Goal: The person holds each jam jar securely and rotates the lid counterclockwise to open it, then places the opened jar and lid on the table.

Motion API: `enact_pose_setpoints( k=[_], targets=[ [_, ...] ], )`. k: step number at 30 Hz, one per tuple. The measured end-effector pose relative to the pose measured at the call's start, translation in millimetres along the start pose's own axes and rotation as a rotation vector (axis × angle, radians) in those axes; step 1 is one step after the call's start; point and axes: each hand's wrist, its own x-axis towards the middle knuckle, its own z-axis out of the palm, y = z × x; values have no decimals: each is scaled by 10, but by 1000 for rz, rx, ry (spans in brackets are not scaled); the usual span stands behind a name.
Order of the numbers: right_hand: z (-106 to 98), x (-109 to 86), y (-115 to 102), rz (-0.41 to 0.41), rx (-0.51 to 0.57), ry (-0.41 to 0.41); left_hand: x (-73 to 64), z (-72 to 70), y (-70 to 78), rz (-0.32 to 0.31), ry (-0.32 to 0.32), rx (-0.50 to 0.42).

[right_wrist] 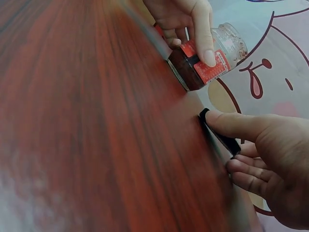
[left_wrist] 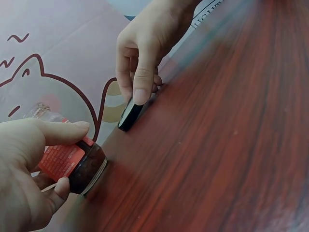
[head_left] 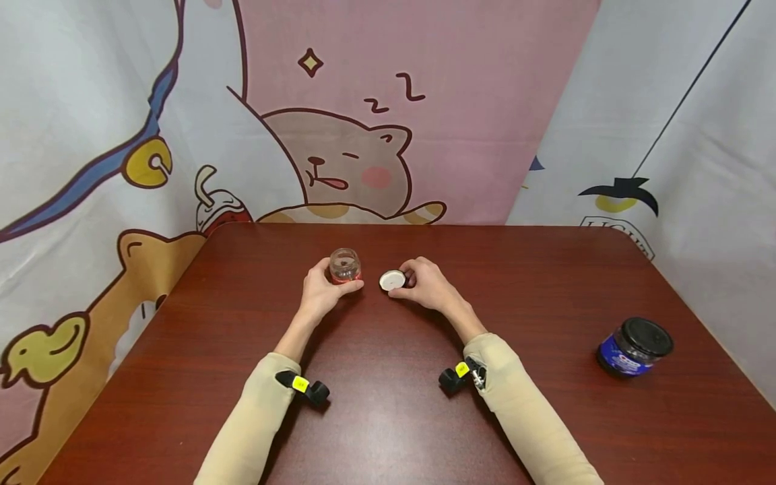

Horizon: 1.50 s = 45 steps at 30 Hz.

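Plainly, you had a small glass jar (head_left: 345, 261) in your left hand (head_left: 321, 291), with your thumb and fingers curled round its red label (right_wrist: 206, 70). On the dark red wood-grain table (head_left: 388, 431), taken as a dial with twelve at the far edge, that jar stood upright near eleven o'clock. Its mouth was open; a dark reddish-brown filling (right_wrist: 186, 71) lay in the lower part, and smears marked the clear glass above, though you could not tell what the stuff was.

Your right hand (head_left: 429, 286) pinched a round black lid (head_left: 393, 281) across its rim, thumb on one side and fingers on the other, its white inner face turned up. The lid was near twelve o'clock, just beside the jar but apart from it, toward the jar's four o'clock; whether it touched the tabletop, you could not tell.

Well off at three o'clock, a bigger jar (head_left: 624, 353) with a blue label stood upright, its black screw cap (head_left: 647, 336) on. Its contents were too hard to make out.
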Motion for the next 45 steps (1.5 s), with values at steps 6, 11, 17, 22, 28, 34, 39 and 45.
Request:
enact_pose_setpoints(
  k=[6,11,17,22,28,34,39,45],
  targets=[
    [28,26,-42,6,-35,-7,14,-7,-22,-10,2,-21],
    [42,22,-84,0,-43,-1,12,-6,-29,-19,25,-17],
    [95,45,-100,-35,-51,34,20,-1,-41,-13,52,-8],
    [127,52,-107,-36,-46,68,31,-5,-45,-5,66,-7],
    [136,48,-120,-8,-33,74,33,-10,-52,-9,61,-4],
    [130,43,-131,-7,-22,75,31,-21,-55,-10,52,-22],
    [114,32,-138,-16,-31,68,32,-24,-53,25,71,-13],
    [68,12,-152,-25,-26,63,37,-30,-17,66,106,-59]
  ],
)
